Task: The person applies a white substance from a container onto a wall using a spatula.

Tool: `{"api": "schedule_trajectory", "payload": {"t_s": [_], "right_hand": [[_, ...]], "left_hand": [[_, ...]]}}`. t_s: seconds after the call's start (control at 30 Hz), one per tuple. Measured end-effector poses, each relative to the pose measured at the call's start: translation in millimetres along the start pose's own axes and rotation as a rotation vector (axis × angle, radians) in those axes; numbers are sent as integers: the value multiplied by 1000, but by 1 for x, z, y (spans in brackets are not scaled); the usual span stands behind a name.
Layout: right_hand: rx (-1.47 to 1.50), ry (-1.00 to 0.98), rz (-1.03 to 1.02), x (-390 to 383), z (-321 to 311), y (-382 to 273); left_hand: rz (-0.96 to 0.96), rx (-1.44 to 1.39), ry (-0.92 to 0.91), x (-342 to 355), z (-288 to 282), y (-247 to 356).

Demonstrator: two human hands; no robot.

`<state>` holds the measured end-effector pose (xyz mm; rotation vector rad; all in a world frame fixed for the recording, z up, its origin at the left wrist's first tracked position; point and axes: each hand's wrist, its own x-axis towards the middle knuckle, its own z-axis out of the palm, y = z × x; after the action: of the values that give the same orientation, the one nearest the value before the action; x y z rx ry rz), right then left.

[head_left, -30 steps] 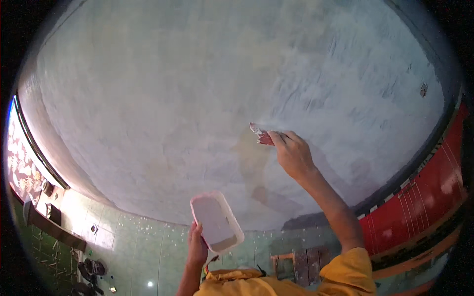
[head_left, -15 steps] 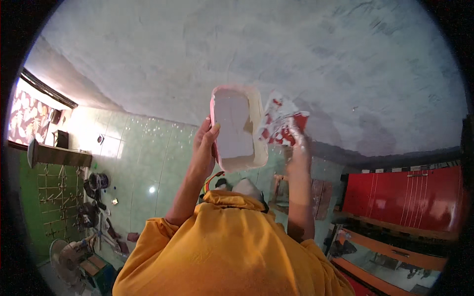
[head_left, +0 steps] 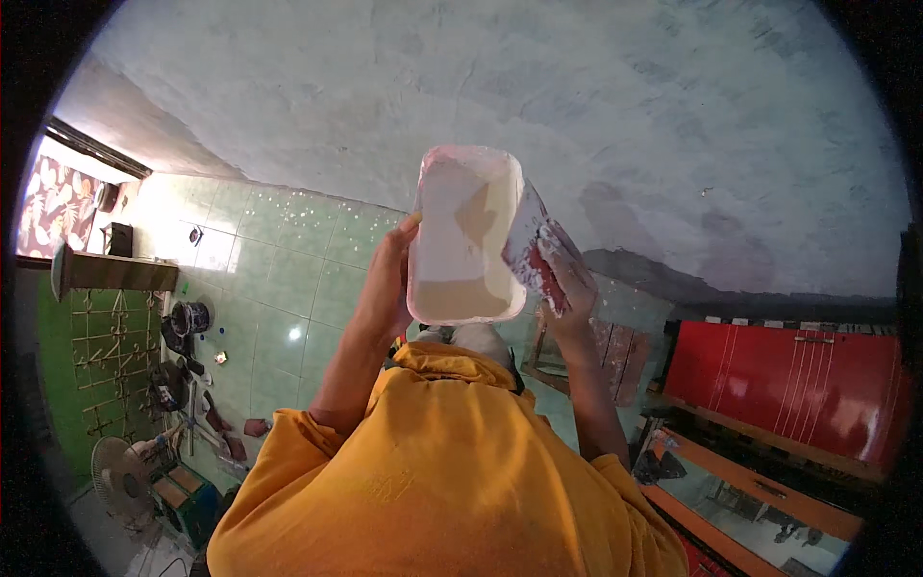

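Observation:
My left hand [head_left: 389, 269] grips the left side of a pink-rimmed rectangular plastic tub [head_left: 466, 318], tilted so its inside shows. Smooth pale wall putty [head_left: 444, 216] covers much of its inside, with cream-coloured bare patches at the right and bottom. Closed around a flat red putty scraper [head_left: 525, 240] smeared with white is my right hand [head_left: 569, 281], its fingers coated in putty too. The scraper's blade is at the tub's right rim; whether it touches is hard to tell.
A grey-white plastered wall [head_left: 577, 87] rises ahead. White drops speckle the green tiled floor [head_left: 279, 216]. At the left stand a dark bucket [head_left: 190, 317] and a fan [head_left: 123, 469]. A red cabinet [head_left: 769, 385] is at the right, near a wooden piece [head_left: 620, 361].
My right hand has turned the scraper, bringing its blade edge-on to the tub's right rim. The tub has shifted slightly up and tilted, and its putty surface looks different.

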<state>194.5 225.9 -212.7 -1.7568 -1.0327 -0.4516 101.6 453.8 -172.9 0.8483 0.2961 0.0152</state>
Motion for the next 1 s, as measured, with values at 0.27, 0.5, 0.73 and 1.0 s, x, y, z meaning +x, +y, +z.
{"api": "schedule_trajectory", "payload": {"t_s": [0.27,0.5,0.73,1.0], "right_hand": [[66,125,610,-15,-31,28],[496,141,1172,33,-14,-42],[1052,304,1209,-33,13,-9],[1427,484,1350,-104,38,31]], "left_hand": [[76,-3,58,-9,2,16],[124,128,-50,-4,-1,9],[90,62,11,-14,0,-9],[24,21,75,-19,-23,-46]]}}
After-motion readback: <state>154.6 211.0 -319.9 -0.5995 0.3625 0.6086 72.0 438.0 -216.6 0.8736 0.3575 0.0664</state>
